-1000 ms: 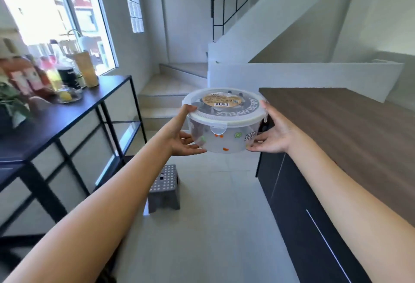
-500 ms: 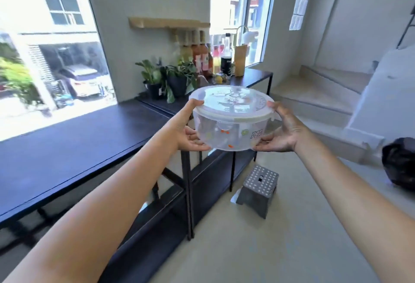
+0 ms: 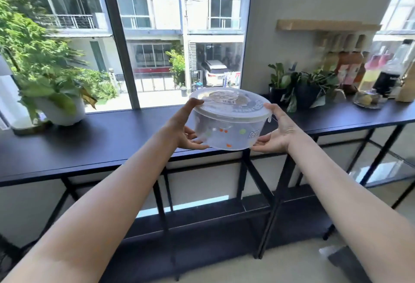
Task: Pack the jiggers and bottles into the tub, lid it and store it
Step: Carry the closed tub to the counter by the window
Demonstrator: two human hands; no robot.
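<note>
Tub (image 3: 226,125) and lid (image 3: 229,105) sat clamped between my two hands, held in the air just above the near edge of the black bench (image 3: 89,145) and touching nothing but me. My left hand (image 3: 186,130) had its thumb over the lid's rim and its fingers (image 3: 197,146) curled under the base; my right hand (image 3: 277,132) mirrored it on the far side, thumb on the rim by the little tab, fingers spread beneath. Both gripped the tub, neither nearer than the other. The tub was round, so it had no long axis worth minding; it rode level, lid up and seated all round as far as I could tell. What lay inside I could not make out through the cloudy wall.

The move ahead, I judged, turned on the bare bench top lying directly beyond and just below the base, between the white potted plant (image 3: 56,107) at the left end and the dark plants (image 3: 307,89) and bottles (image 3: 370,71) toward the right.

Half a second before, I had faced along the bench toward its right end and the stairs; now I faced the window squarely, grip unchanged.
</note>
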